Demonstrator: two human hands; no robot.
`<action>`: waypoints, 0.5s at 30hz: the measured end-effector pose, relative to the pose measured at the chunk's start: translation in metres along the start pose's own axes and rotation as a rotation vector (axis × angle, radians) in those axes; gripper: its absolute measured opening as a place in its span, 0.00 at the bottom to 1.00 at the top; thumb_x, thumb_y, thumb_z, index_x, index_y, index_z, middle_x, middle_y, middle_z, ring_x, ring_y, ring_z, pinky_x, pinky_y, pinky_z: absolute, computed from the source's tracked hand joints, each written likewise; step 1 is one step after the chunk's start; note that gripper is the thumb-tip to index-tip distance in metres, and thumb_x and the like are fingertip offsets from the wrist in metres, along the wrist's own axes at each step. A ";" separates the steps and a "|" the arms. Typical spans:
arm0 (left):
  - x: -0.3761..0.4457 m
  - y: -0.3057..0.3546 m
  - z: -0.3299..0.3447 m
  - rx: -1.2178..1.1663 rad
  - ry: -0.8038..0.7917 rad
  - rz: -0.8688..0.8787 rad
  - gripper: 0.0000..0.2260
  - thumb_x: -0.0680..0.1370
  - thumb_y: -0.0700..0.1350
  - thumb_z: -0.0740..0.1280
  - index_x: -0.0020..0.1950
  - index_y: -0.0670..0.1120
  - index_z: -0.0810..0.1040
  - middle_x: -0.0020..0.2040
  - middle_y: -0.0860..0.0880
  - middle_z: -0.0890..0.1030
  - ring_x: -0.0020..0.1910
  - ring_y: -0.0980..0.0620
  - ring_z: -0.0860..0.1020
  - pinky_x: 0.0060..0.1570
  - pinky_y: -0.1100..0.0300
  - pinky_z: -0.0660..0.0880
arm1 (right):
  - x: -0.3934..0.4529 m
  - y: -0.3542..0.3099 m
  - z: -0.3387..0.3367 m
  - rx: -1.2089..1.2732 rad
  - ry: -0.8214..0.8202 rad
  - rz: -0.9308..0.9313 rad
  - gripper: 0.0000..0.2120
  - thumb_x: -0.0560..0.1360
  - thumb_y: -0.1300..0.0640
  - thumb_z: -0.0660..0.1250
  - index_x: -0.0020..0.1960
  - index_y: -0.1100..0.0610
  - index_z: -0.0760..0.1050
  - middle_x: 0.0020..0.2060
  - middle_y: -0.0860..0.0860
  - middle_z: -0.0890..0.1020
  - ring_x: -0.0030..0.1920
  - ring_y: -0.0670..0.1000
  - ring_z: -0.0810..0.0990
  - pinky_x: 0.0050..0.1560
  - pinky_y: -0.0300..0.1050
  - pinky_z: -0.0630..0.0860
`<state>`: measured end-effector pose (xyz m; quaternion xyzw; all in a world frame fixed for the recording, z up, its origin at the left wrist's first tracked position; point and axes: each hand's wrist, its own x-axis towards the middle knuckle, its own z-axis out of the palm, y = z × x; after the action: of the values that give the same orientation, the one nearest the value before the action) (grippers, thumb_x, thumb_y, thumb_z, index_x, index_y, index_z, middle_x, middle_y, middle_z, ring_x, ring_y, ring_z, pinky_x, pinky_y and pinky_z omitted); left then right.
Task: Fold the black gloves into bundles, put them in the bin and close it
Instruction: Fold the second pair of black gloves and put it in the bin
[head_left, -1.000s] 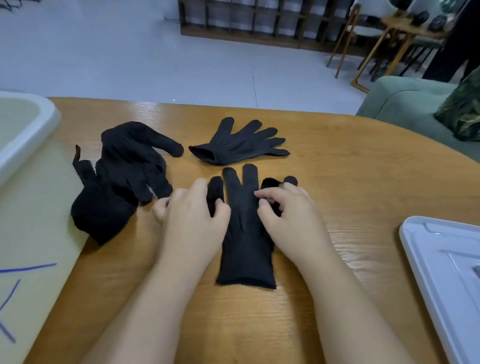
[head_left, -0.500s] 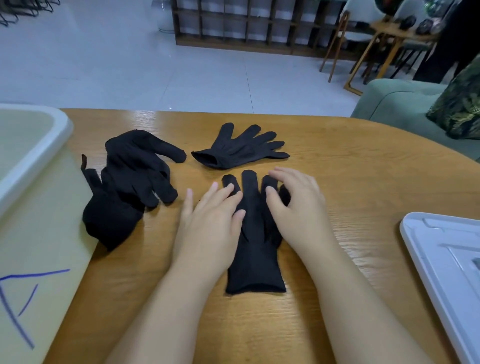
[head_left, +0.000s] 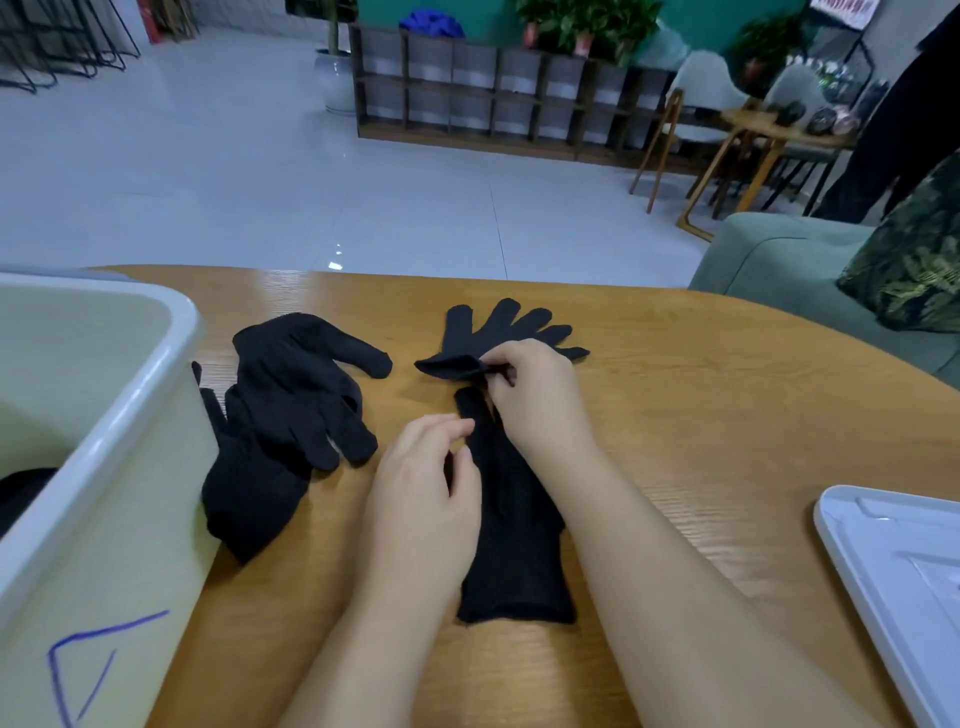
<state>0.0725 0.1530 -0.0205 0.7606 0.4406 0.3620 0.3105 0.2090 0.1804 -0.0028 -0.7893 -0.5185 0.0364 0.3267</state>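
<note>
A black glove (head_left: 514, 551) lies flat on the wooden table (head_left: 727, 415), cuff toward me. My left hand (head_left: 426, 483) rests on its left edge, fingers curled and loosely apart. My right hand (head_left: 535, 395) pinches the cuff of a second black glove (head_left: 498, 332) lying just beyond the first. Two more black gloves (head_left: 280, 415) lie overlapped to the left. The pale bin (head_left: 98, 441) stands at the left edge with a dark bundle (head_left: 21, 493) inside. Its white lid (head_left: 904, 582) lies at the right.
A green sofa (head_left: 779, 265) with a patterned cushion stands past the table's right side. Beyond the table's far edge is white floor, a dark shelf unit, and wooden chairs with a small table.
My right hand left the near glove's fingers and reached forward, pinching the far glove's cuff. My left hand curled and slid back. My head tilted up.
</note>
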 end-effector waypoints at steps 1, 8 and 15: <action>-0.001 0.001 0.000 -0.002 -0.029 -0.003 0.14 0.79 0.42 0.59 0.62 0.50 0.77 0.61 0.57 0.76 0.65 0.59 0.70 0.65 0.66 0.63 | -0.003 0.000 -0.003 0.057 0.020 0.012 0.11 0.76 0.63 0.62 0.55 0.55 0.80 0.54 0.49 0.79 0.55 0.49 0.78 0.57 0.44 0.75; -0.001 0.001 0.001 0.273 -0.201 0.043 0.16 0.79 0.53 0.56 0.66 0.56 0.72 0.68 0.62 0.71 0.74 0.60 0.57 0.73 0.58 0.45 | -0.049 0.006 -0.041 0.261 0.108 -0.023 0.10 0.71 0.70 0.65 0.47 0.58 0.80 0.46 0.44 0.79 0.52 0.47 0.80 0.56 0.43 0.77; -0.011 0.005 0.003 0.444 -0.206 0.087 0.16 0.78 0.58 0.54 0.65 0.59 0.69 0.68 0.60 0.67 0.73 0.56 0.57 0.73 0.55 0.49 | -0.108 0.014 -0.055 0.337 0.052 0.011 0.11 0.70 0.68 0.67 0.41 0.52 0.78 0.46 0.36 0.76 0.52 0.40 0.79 0.53 0.33 0.75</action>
<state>0.0733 0.1409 -0.0209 0.8611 0.4423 0.1902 0.1632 0.1923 0.0600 0.0028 -0.7267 -0.4922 0.1044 0.4676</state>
